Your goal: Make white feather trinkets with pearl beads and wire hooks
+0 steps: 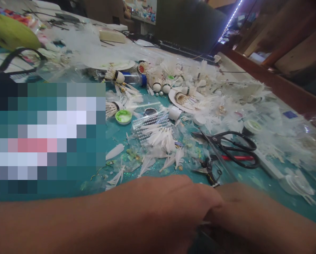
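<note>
My left hand (173,201) is closed, knuckles up, at the bottom middle. Against it my right hand (234,201) bends inward, its fingers curled down and mostly hidden. A pale sliver (206,223) shows between the hands; what they grip is covered and blurred. A long thin grey tool (217,153), perhaps tweezers, runs up from beside my right hand; I cannot tell whether it is held. Just beyond lie black-handled scissors (237,141) and small cutters (210,171). White trimmed feathers (160,135) rest near strings of grey beads (147,123).
Shuttlecocks (161,84) and loose feathers crowd the back of the green mat (112,187). A lid with green paste (123,116), a white dish (176,100) and a red pen (237,157) lie about. A keyboard (184,51) stands behind. Pixelation covers the left.
</note>
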